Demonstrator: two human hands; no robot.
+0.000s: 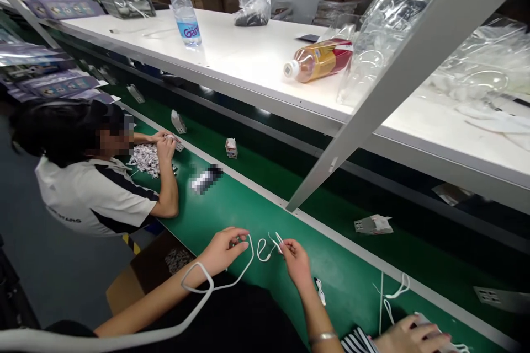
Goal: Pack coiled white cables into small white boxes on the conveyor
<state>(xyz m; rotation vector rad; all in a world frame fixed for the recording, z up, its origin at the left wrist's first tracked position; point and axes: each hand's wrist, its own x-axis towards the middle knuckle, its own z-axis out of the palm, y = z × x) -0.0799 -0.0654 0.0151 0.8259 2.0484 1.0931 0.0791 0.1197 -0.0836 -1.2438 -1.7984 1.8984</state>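
My right hand [297, 265] is closed in a pinch on a thin white looped cord [278, 242] just above the green bench. Beside it, to the left, lies a small white cord loop [262, 251]; whether the two are joined I cannot tell. My left hand [227, 251] hovers left of these, with fingers bent and thumb apart from the index finger. A thicker white cable [207, 298] curls across the left forearm, and its far end shows at those fingertips, apparently not gripped. Another small white cord piece [320, 291] rests near my right wrist.
At left a co-worker [99, 176] handles a small item beside a pile of white cords [146, 159]. Another person's hand [414, 336] lies at lower right. A slanted metal post [356, 143] and white shelf [244, 55] with bottles stand ahead. Small boxes [375, 224] sit on the green strip [269, 171].
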